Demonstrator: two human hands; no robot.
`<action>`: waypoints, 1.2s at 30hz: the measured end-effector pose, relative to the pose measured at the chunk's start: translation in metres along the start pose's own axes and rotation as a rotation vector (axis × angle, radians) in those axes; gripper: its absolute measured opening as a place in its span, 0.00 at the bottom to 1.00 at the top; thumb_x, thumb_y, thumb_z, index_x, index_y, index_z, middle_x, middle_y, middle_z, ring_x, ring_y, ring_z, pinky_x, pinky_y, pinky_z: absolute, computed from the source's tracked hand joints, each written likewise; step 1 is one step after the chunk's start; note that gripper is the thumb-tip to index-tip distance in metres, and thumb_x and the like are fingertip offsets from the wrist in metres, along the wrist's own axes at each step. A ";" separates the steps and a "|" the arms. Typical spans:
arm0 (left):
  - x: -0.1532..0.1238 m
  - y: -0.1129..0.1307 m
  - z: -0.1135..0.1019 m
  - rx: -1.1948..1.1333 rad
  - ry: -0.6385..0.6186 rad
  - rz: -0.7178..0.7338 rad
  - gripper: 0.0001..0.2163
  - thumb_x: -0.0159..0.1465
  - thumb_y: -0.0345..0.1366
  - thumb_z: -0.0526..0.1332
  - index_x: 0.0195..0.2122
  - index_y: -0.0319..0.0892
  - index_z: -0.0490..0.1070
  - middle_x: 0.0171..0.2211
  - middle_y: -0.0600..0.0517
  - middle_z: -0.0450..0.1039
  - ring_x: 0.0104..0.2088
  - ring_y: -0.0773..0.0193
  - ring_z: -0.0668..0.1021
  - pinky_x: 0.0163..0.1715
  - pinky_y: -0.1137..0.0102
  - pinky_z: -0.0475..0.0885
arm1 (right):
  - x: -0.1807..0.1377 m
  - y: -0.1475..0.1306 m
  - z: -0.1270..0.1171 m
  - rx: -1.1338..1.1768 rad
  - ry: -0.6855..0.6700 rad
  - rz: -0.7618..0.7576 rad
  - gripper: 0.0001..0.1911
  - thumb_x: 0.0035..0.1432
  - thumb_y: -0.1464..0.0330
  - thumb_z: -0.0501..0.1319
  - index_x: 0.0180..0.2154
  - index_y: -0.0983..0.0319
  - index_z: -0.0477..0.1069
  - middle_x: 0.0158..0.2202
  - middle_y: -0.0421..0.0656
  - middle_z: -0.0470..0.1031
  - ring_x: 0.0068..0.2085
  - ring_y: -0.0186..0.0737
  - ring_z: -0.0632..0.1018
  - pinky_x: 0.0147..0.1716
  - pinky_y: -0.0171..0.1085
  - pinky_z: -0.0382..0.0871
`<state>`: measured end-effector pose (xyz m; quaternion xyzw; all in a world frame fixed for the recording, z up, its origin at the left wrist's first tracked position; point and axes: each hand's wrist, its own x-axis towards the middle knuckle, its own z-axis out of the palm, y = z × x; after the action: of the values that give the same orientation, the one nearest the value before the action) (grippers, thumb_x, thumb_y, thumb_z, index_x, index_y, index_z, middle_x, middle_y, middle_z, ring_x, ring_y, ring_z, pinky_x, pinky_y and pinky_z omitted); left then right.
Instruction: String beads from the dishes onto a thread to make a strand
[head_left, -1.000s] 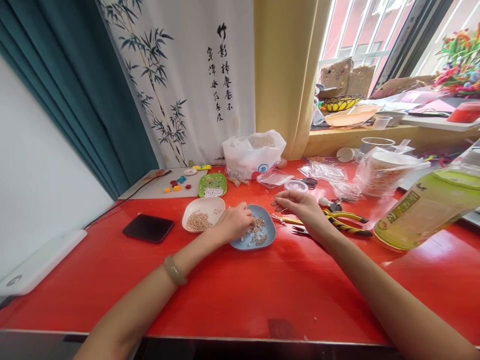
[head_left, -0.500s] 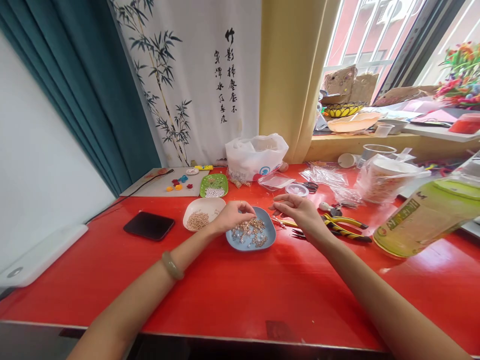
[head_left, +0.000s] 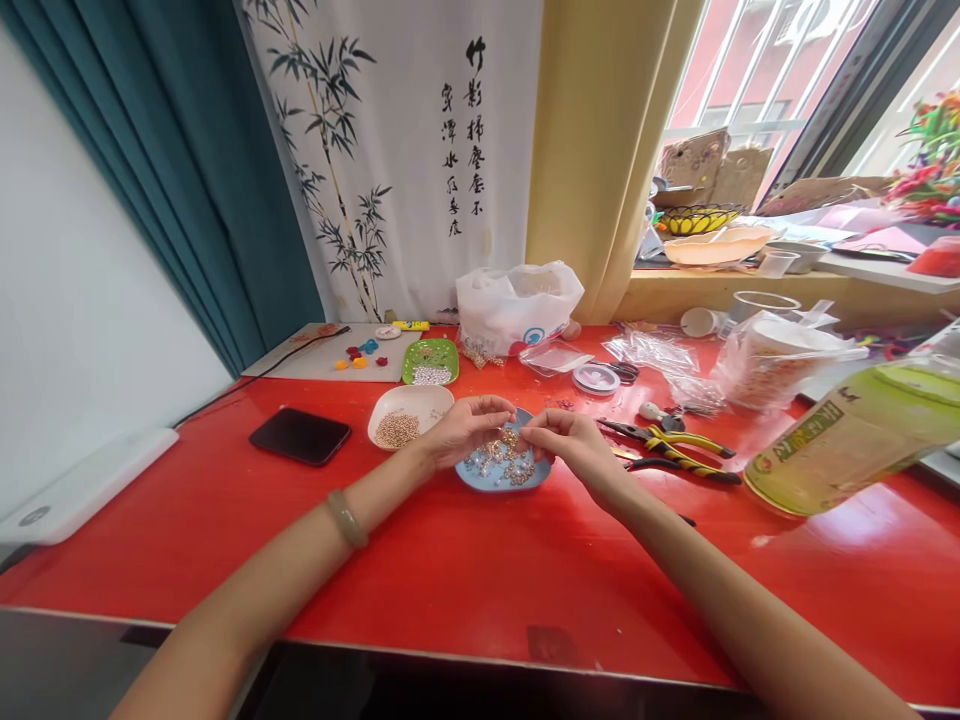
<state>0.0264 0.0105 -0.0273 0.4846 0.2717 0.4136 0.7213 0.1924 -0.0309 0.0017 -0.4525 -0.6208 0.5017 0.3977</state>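
Over the blue plate (head_left: 501,484) my two hands nearly meet. Gold and clear beads (head_left: 517,466) lie in that plate. My left hand (head_left: 474,428) is closed in a pinch at the plate's back left edge; whatever is between its fingertips is too small to name. Coming in from the right, my right hand (head_left: 564,440) is pinched too, its fingertips over the beads, and what they hold cannot be made out. Beside my left hand stands a white bowl (head_left: 420,400) with small gold beads (head_left: 397,430).
Pliers (head_left: 675,445) with yellow-black handles lie right of my right hand, near a large green-yellow bottle (head_left: 847,440). A green tray (head_left: 431,352), a white plastic bag (head_left: 517,305) and scissors (head_left: 624,371) are behind. A black phone (head_left: 300,436) lies left.
My right hand has moved left, from beside the plate to over it, close to my left hand. Its fingers have closed into a pinch. The view has shifted slightly.
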 end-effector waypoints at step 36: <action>0.001 -0.007 -0.003 -0.023 -0.046 -0.002 0.06 0.49 0.31 0.64 0.28 0.35 0.72 0.26 0.51 0.70 0.27 0.70 0.72 0.32 0.72 0.64 | 0.001 0.003 0.003 0.014 -0.037 0.031 0.08 0.46 0.66 0.59 0.21 0.65 0.66 0.21 0.41 0.72 0.20 0.28 0.66 0.20 0.30 0.57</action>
<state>0.0274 0.0117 -0.0345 0.4852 0.2507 0.4047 0.7334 0.1900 -0.0303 -0.0020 -0.4500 -0.6174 0.5202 0.3816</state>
